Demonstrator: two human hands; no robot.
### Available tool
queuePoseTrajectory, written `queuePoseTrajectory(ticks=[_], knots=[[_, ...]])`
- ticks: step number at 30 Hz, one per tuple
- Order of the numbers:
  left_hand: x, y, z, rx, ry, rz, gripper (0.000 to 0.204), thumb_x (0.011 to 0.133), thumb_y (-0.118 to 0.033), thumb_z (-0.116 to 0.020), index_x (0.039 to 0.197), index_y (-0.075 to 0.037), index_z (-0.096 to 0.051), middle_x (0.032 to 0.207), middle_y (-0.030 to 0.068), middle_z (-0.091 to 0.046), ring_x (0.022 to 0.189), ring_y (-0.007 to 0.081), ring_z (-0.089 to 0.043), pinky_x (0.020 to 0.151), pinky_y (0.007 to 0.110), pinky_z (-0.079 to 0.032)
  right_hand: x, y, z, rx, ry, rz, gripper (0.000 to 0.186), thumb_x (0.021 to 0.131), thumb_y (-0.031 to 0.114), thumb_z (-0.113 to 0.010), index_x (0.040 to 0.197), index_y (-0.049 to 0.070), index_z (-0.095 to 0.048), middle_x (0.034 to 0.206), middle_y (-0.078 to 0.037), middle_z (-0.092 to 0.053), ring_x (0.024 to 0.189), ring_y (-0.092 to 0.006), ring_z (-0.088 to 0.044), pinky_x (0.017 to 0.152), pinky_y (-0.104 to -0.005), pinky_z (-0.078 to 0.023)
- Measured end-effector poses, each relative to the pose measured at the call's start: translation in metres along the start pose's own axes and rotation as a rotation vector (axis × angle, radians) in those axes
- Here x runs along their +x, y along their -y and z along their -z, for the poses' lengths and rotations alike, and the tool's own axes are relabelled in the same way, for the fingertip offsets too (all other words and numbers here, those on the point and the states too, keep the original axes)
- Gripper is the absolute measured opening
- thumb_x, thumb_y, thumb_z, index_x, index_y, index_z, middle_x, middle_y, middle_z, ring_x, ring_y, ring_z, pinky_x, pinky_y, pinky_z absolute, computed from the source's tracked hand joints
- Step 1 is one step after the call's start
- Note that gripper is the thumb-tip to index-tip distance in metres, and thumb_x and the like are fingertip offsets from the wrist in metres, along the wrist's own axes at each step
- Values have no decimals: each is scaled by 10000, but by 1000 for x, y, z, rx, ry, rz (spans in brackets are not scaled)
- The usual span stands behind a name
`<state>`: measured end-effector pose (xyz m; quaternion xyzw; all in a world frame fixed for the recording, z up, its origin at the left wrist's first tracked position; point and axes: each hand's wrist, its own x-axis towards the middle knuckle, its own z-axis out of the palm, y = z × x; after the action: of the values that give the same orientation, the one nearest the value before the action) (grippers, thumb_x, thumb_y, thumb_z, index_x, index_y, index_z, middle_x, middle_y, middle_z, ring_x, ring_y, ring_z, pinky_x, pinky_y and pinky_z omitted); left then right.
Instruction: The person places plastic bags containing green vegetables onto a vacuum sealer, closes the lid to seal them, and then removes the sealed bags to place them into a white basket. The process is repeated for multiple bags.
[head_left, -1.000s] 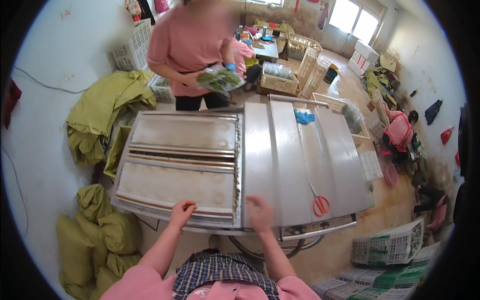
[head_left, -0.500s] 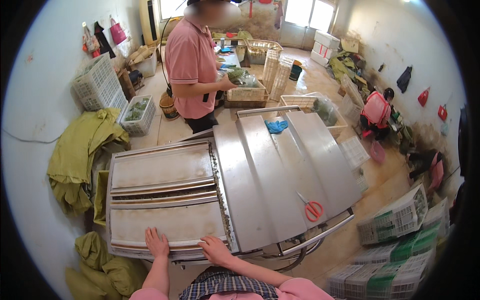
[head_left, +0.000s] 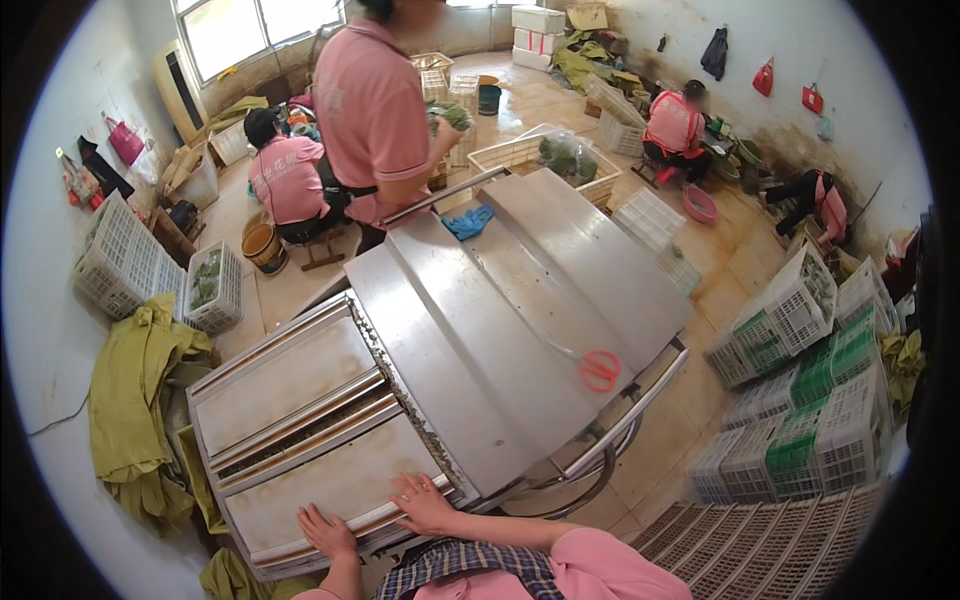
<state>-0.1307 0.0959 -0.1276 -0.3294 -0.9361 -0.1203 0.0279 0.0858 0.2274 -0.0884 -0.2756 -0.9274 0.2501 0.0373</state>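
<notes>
My left hand (head_left: pixel 328 532) lies with fingers outstretched on the front panel (head_left: pixel 330 480) of a stained metal tray table. My right hand (head_left: pixel 418 500) rests beside it at that panel's front rail, fingers apart. Neither holds anything. A narrow dark gap with leafy debris lies between the front and back panels (head_left: pixel 270 380). To the right, on the steel covers (head_left: pixel 510 300), lie red-handled scissors (head_left: pixel 600 371) and, farther back, a crumpled blue glove (head_left: pixel 468 221).
A standing co-worker (head_left: pixel 370 120) holds bagged greens behind the table; seated workers (head_left: pixel 283 180) (head_left: pixel 672 130) are farther back. Crates (head_left: pixel 790 440) line the right, a slatted rack (head_left: pixel 750 545) the lower right, olive sacks (head_left: pixel 140 400) the left. A metal handle (head_left: pixel 625 415) edges the table.
The view has swung rightward and up. Both my hands came down onto the front panel and stay there. The standing co-worker has turned away to the right with the bagged greens.
</notes>
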Motion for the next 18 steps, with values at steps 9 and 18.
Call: queuePoseTrajectory(ticks=[9, 18], knots=[[7, 35, 7, -219, 278, -99, 484, 932, -223, -467, 1387, -65, -418, 1484, 224, -298, 1381, 390, -264, 1108, 511, -223, 44, 24, -13, -188, -125, -249, 613, 942, 482, -453, 1452, 156, -360, 1525, -179, -260, 1420, -334, -209, 1131, -509, -152], [92, 171, -18, -213, 2, -110, 415, 944, -187, -448, 1342, -70, -452, 1446, 218, -348, 1346, 392, -301, 1080, 514, -231, 48, 22, -20, -288, -119, -266, 604, 919, 450, -485, 1455, 207, -354, 1520, -160, -280, 1415, -325, -228, 1127, -513, -165]])
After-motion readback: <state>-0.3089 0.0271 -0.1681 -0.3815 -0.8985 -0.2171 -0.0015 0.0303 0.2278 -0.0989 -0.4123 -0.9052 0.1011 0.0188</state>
